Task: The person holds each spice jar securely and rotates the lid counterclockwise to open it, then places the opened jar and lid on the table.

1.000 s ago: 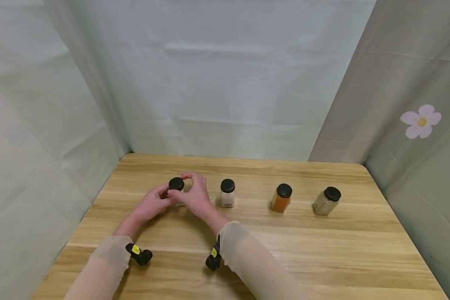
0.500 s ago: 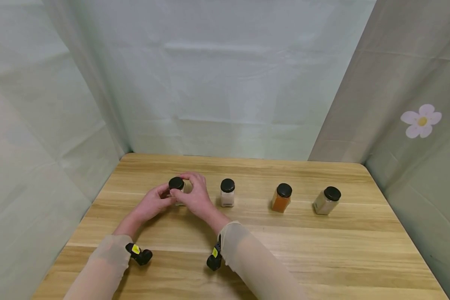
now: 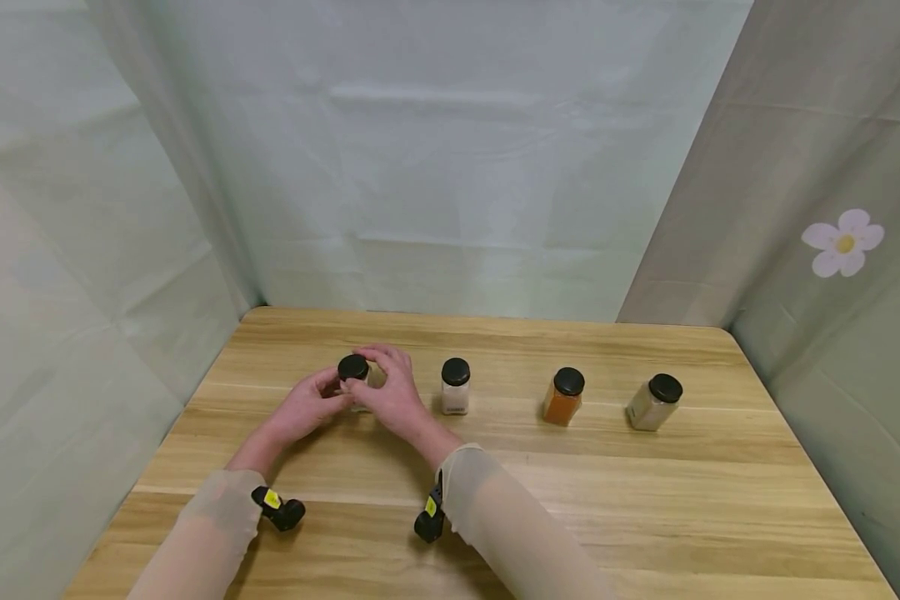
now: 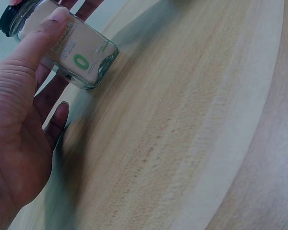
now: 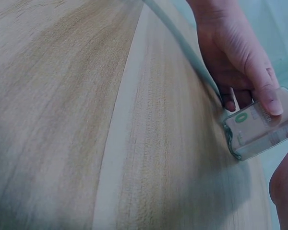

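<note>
A small square glass spice jar [image 4: 89,48] with pale powder, a green "0" on its label and a black lid [image 3: 353,366] is upright at the table's left. My left hand [image 3: 305,408] grips the jar's body, thumb laid across the label in the left wrist view. My right hand [image 3: 393,392] comes from the other side, thumb in front and fingers behind, pinching at the lid. In the right wrist view only an edge of the right hand [image 5: 285,184] shows, and the lid is mostly out of frame. The hands hide most of the jar in the head view.
To the right stand a jar of pale powder [image 3: 455,398], a jar of orange powder [image 3: 562,407] and a jar of beige powder [image 3: 651,412], all black-lidded. The wooden table [image 3: 607,517] ends at a pale curtain [image 3: 450,167].
The right hand's fingers have turned a little around the lid: thumb slightly right, far fingers slightly left. The left hand and the other jars stay where they were.
</note>
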`<state>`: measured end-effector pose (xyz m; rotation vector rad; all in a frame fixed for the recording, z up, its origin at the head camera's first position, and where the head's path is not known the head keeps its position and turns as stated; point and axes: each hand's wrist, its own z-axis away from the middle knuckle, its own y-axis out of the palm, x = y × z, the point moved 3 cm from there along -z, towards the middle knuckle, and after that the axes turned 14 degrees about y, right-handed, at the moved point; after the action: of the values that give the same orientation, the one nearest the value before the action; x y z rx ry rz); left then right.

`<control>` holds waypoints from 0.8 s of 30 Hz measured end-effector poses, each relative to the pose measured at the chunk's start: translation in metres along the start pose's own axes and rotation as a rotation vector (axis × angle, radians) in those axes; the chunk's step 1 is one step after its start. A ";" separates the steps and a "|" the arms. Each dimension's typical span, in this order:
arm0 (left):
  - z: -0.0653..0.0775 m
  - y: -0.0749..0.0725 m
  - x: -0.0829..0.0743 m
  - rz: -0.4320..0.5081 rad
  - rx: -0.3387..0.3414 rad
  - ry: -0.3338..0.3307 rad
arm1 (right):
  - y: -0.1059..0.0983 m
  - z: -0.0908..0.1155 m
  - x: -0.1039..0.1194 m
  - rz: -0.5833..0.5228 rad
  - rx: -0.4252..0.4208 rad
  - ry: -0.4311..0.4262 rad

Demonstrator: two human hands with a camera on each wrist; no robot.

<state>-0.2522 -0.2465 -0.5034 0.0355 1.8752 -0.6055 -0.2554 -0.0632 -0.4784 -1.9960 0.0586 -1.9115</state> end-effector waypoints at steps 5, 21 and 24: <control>0.001 0.000 0.000 -0.024 0.001 -0.009 | 0.000 0.001 -0.001 -0.008 -0.004 0.024; 0.001 0.000 0.001 -0.004 -0.004 -0.009 | 0.002 -0.001 0.000 -0.058 -0.053 0.082; 0.001 0.001 0.000 0.006 -0.005 -0.012 | 0.002 -0.001 -0.001 -0.066 -0.057 0.093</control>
<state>-0.2513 -0.2465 -0.5041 0.0343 1.8644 -0.5950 -0.2562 -0.0655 -0.4797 -1.9665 0.0738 -2.0656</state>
